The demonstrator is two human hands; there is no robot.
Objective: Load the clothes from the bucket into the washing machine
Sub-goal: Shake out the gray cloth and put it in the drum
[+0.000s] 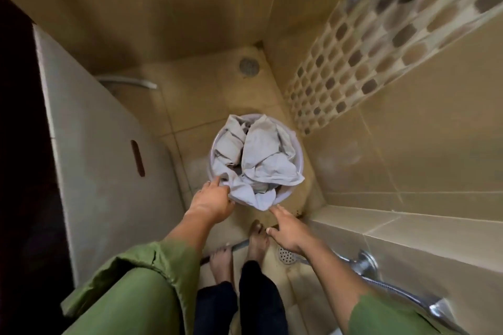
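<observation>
A pale round bucket (pixel 298 160) stands on the tiled floor in the middle of the view, heaped with crumpled light grey clothes (pixel 261 155) that spill over its near rim. My left hand (pixel 213 200) is at the bucket's near left edge, fingers curled on the rim and the cloth hanging there. My right hand (pixel 287 227) reaches toward the near right side with fingers extended, its fingertip just short of the hanging cloth, holding nothing. No washing machine is in view.
A white door or panel (pixel 103 144) with a slot handle stands to the left. Tiled walls close in behind and to the right. A tiled ledge with a chrome hose and tap (pixel 364 264) lies at lower right. Floor drains (pixel 248 66) sit behind the bucket and by my bare feet (pixel 239 247).
</observation>
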